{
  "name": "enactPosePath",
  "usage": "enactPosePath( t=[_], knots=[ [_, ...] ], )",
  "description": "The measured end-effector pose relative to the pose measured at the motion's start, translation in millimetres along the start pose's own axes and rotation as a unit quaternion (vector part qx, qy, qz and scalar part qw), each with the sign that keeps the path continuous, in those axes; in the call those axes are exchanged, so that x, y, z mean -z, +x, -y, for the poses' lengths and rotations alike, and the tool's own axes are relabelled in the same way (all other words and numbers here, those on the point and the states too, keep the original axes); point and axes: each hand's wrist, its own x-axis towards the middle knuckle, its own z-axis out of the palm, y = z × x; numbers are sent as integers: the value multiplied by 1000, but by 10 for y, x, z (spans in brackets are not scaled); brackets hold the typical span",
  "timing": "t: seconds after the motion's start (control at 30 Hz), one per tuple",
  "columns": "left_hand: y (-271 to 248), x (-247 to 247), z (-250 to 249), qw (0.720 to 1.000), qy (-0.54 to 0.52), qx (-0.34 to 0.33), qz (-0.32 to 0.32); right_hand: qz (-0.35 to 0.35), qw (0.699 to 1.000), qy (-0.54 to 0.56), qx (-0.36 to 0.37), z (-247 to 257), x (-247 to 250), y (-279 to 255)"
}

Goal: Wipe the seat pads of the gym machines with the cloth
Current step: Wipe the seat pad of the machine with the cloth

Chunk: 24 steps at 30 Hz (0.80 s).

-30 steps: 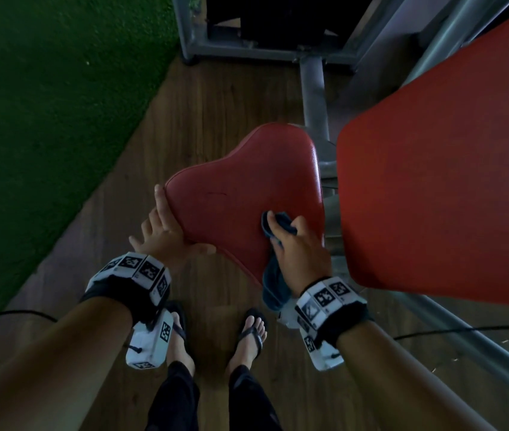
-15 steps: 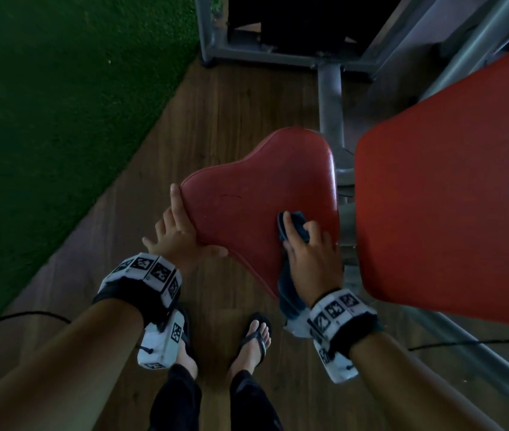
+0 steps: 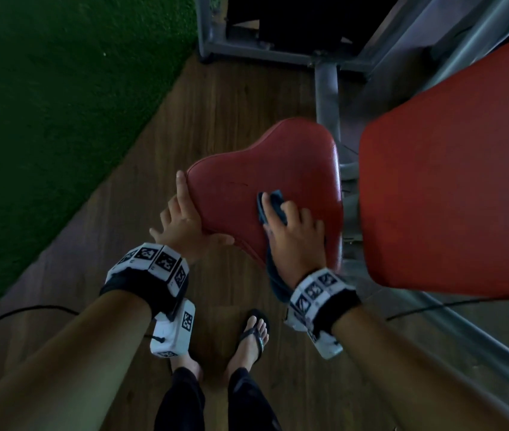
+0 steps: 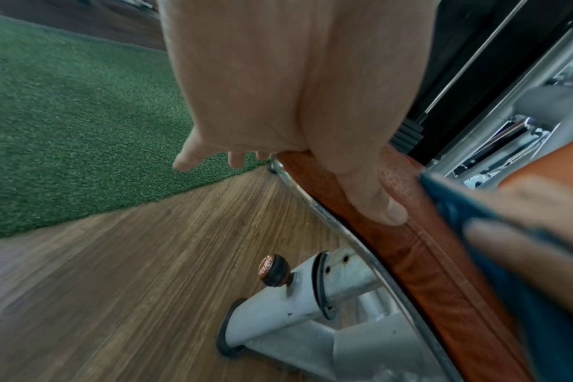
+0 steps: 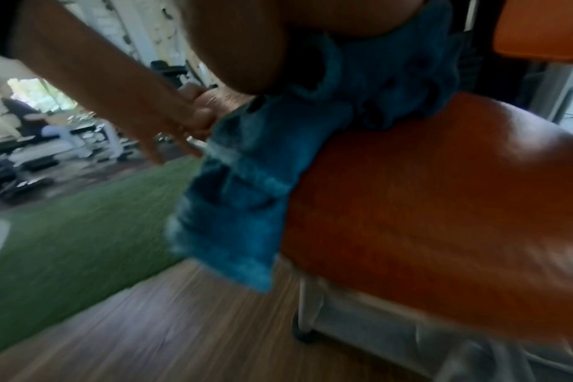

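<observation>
The red seat pad (image 3: 278, 169) stands at knee height in the middle of the head view. My right hand (image 3: 293, 234) lies on its near right part and holds a bunched blue cloth (image 3: 273, 200) down against it. One end of the cloth (image 5: 242, 196) hangs over the pad's (image 5: 425, 219) front edge. My left hand (image 3: 183, 219) rests on the pad's left edge, fingers straight along the side. Its thumb (image 4: 376, 201) lies on the pad's rim (image 4: 425, 258).
A large red back pad (image 3: 449, 197) slopes close on the right. The grey steel frame (image 3: 327, 88) runs behind the seat. A knobbed seat post (image 4: 273, 270) is below it. Green turf (image 3: 44, 119) borders the wood floor (image 3: 215, 119). My sandalled feet (image 3: 253, 337) stand below.
My right hand has slid the cloth left and farther up the seat, from its near right edge toward the middle. The left hand has stayed on the seat's left edge.
</observation>
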Motion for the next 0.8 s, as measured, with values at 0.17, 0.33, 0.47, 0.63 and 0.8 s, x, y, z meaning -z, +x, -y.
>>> enactPosePath(
  t=[0.17,0.33,0.47,0.63,0.8],
  knots=[
    [-30,15,5,1000,-19,-13,-2,10,996,-4,94,-41,-73,-417],
    [-44,2,26,999,-33,-30,-17,55,991,29,118,-158,10,-462],
    [-139,-60,92,994,-66,-37,-84,69,990,119,41,-232,83,-324],
    [-550,-305,172,979,-148,-60,-130,75,952,288,-78,-251,139,-34],
    [-890,-556,-165,964,-99,-153,-196,36,890,431,-146,-587,228,-167]
  ],
)
